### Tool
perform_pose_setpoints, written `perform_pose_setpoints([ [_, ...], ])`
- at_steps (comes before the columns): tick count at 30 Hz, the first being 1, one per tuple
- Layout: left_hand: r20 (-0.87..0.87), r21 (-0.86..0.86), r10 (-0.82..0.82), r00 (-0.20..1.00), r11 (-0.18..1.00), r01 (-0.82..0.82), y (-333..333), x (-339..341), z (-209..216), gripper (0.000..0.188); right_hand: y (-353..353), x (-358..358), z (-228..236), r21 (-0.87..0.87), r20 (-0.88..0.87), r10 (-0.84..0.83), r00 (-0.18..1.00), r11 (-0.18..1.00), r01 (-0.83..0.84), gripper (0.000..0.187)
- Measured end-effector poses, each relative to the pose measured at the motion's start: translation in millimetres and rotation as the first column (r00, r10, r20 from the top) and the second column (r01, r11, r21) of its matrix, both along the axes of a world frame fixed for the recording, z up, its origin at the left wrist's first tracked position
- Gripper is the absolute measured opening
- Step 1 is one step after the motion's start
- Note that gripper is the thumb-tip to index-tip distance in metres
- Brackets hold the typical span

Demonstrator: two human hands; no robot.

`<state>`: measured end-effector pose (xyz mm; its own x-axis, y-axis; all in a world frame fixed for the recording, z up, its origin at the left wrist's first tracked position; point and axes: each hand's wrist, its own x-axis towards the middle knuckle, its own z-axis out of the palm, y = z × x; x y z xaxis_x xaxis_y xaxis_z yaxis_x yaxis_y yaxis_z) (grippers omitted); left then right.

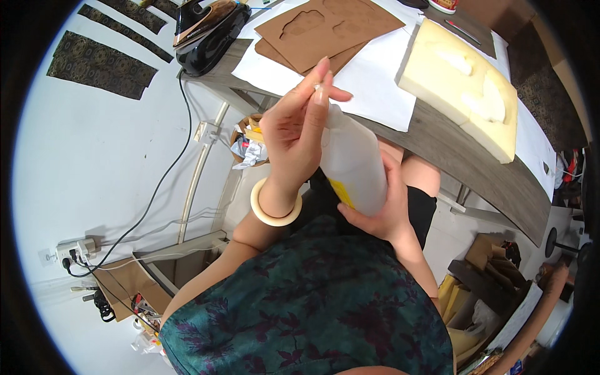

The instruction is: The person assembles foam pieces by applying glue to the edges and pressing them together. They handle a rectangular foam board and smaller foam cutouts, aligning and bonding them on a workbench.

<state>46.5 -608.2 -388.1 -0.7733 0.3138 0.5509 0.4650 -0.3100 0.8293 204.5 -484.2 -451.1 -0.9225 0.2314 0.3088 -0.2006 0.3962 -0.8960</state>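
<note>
My right hand (381, 203) wraps round the lower part of a whitish plastic squeeze bottle (356, 156) with a yellow label (342, 194). The bottle is tilted, its narrow end pointing up and away from me. At that end, my left hand (297, 119) is closed in a pinch, thumb against fingers. A small pale tip (317, 87) shows between the fingertips, and it looks like the bottle's nozzle end. The left thumb and palm hide most of the bottle's neck. A cream bangle (275, 220) circles my left wrist.
A grey wooden table (431, 147) stands ahead, carrying white paper (387, 106), brown cut-out boards (325, 37) and a cream foam block (462, 87) with hollows. An iron (209, 31) is at its left end, its cord running down the wall. Below sits a waste bin (250, 140).
</note>
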Motion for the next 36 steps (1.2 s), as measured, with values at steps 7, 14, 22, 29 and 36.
perform_pose_setpoints([
  [7,-0.218,-0.023,0.229,0.949,0.971,-0.240,-1,-9,-9,0.018,-11,-4,2,0.405,-0.294,-0.308,0.905,0.818,0.410,0.093],
  [14,-0.522,-0.122,0.257,0.814,0.921,-0.369,-24,-26,-20,0.015,-9,3,5,0.393,-0.250,-0.242,0.938,0.860,0.327,0.092],
  [22,-0.080,0.358,0.380,0.921,0.874,-0.329,-50,-63,-11,0.013,-15,8,4,0.311,-0.138,-0.167,0.976,0.928,0.203,0.095],
  [29,0.160,0.041,0.470,0.868,0.876,-0.481,-108,-120,-43,0.017,-14,12,-6,0.257,-0.010,-0.184,0.983,0.949,0.181,0.099],
  [36,0.120,-0.840,0.794,0.596,0.401,-0.365,-232,-219,-245,0.032,10,40,-24,0.286,0.025,-0.204,0.979,0.939,0.189,0.104],
])
